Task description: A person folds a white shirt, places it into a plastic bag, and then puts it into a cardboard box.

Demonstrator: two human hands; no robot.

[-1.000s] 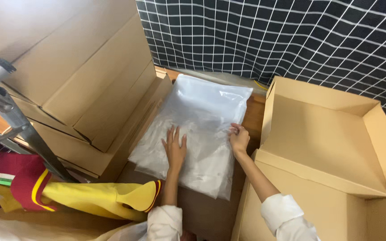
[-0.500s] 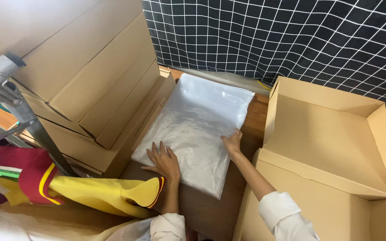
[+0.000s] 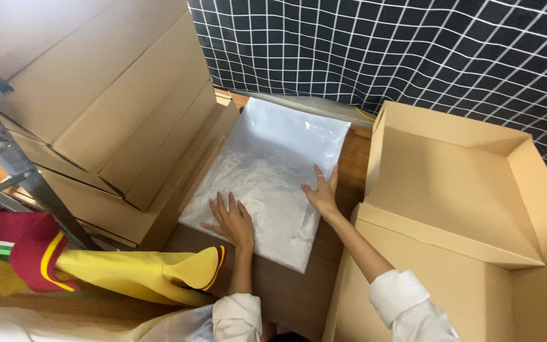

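A flat clear plastic bag [image 3: 273, 171] with something white folded inside lies on a brown wooden table [image 3: 286, 294]. My left hand [image 3: 232, 218] rests flat on the bag's near left corner, fingers spread. My right hand [image 3: 323, 192] presses flat on the bag's right edge, fingers apart. Both arms wear white sleeves. Neither hand grips anything.
An open cardboard box [image 3: 463, 209] stands right of the bag. Flattened cardboard boxes [image 3: 115, 120] lean at the left. A black cloth with a white grid [image 3: 400, 50] hangs behind. Yellow and red fabric [image 3: 121, 272] and a metal stand [image 3: 14, 164] sit at the lower left.
My left hand slid toward me, from the bag's middle to its near left corner. My right hand moved down along the right edge. The bag looks flatter.
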